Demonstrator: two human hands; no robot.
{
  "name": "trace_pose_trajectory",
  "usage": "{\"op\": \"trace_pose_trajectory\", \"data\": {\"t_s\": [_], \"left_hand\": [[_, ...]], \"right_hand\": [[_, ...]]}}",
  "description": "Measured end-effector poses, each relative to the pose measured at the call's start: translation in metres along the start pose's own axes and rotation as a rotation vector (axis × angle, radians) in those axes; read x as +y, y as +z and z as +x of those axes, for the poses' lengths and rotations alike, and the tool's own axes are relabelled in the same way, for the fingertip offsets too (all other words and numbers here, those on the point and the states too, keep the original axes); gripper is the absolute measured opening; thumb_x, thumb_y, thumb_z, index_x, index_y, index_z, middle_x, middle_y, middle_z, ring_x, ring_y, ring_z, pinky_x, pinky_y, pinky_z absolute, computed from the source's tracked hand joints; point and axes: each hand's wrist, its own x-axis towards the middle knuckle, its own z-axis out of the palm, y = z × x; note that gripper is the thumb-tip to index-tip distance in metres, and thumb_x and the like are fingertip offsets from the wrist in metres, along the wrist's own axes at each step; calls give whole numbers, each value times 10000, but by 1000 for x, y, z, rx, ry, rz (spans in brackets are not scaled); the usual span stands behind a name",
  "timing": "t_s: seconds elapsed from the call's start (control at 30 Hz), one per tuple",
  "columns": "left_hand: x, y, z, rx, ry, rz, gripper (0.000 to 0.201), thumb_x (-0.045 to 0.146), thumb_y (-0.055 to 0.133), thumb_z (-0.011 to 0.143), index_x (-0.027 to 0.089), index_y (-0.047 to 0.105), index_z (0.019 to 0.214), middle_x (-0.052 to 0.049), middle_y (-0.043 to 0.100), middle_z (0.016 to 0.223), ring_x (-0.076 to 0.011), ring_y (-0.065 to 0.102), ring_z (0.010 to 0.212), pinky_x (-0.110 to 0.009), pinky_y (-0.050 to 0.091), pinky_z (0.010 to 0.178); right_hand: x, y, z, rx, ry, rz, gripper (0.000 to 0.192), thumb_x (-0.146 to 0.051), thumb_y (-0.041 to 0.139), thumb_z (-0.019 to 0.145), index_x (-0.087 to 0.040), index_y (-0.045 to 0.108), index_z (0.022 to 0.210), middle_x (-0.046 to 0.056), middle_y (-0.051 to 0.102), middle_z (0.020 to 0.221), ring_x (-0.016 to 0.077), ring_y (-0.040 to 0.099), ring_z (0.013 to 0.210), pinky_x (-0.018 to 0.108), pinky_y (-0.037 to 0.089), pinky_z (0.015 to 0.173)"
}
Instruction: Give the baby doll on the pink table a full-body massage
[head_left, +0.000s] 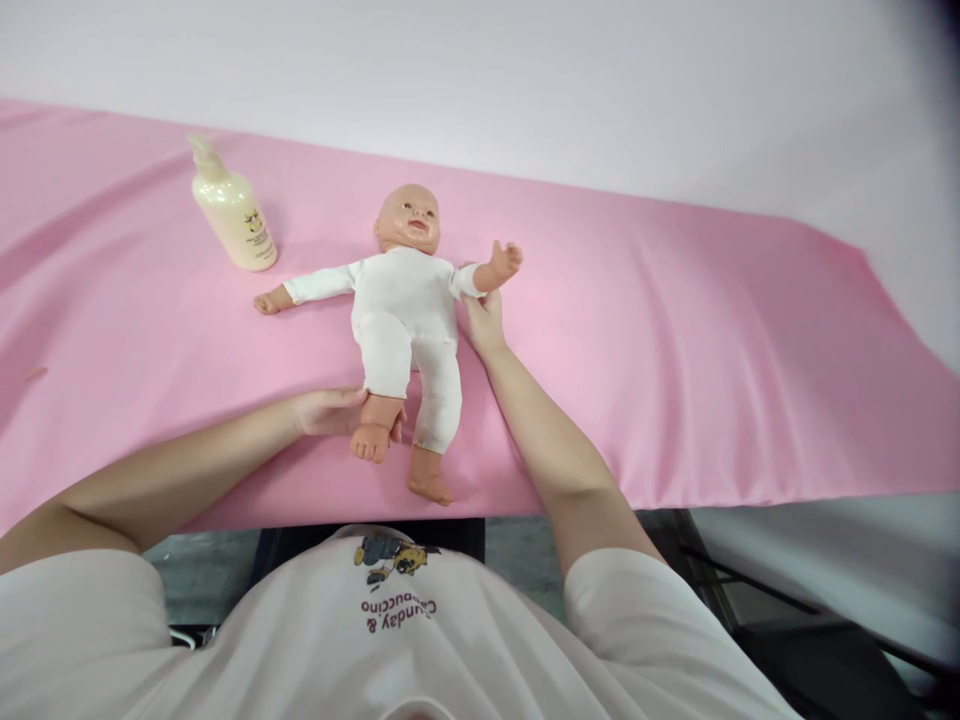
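A baby doll with a white cloth body lies face up on the pink cloth, its head toward the far side and its arms spread. My left hand is wrapped round the doll's lower leg just above the foot, fingers passing behind it and the tips showing on the other side. At the doll's other side, my right hand grips its raised arm near the sleeve end; part of these fingers is hidden behind the arm and body.
A cream pump bottle stands on the pink cloth to the left of the doll's head. A white wall rises behind the table. Dark chair parts show below the table edge at the right.
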Motion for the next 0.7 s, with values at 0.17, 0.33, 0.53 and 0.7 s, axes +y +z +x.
{"op": "trace_pose_trajectory", "data": {"t_s": [0.17,0.33,0.53,0.7], "left_hand": [[4,5,-2,69,-19,31,630,620,690,871,114,679,1246,-173,733,1185,-313,674,1153,-391,524,969],[6,9,-1,137,-28,61,634,618,717,837,120,678,1228,-174,737,1178,-329,674,1157,-434,512,1022],[7,12,0,220,-4,83,598,551,748,831,128,667,1246,-170,747,1201,-337,685,1159,-425,521,993],[6,7,-1,318,5,64,571,538,753,814,136,694,1216,-155,726,1254,-314,684,1144,-395,550,951]], "right_hand": [[2,-2,4,243,167,228,509,-596,654,859,-260,602,1238,55,666,1240,230,644,1253,484,499,1154],[-7,-10,11,348,298,412,598,-644,518,909,-263,525,1370,82,622,1350,221,646,1272,449,581,1038],[-1,-26,19,450,345,428,638,-673,388,941,-430,314,1526,26,436,1586,191,569,1389,460,567,1054],[7,-31,24,493,383,432,597,-647,397,926,-383,415,1461,39,433,1569,187,584,1354,443,591,994]]}}
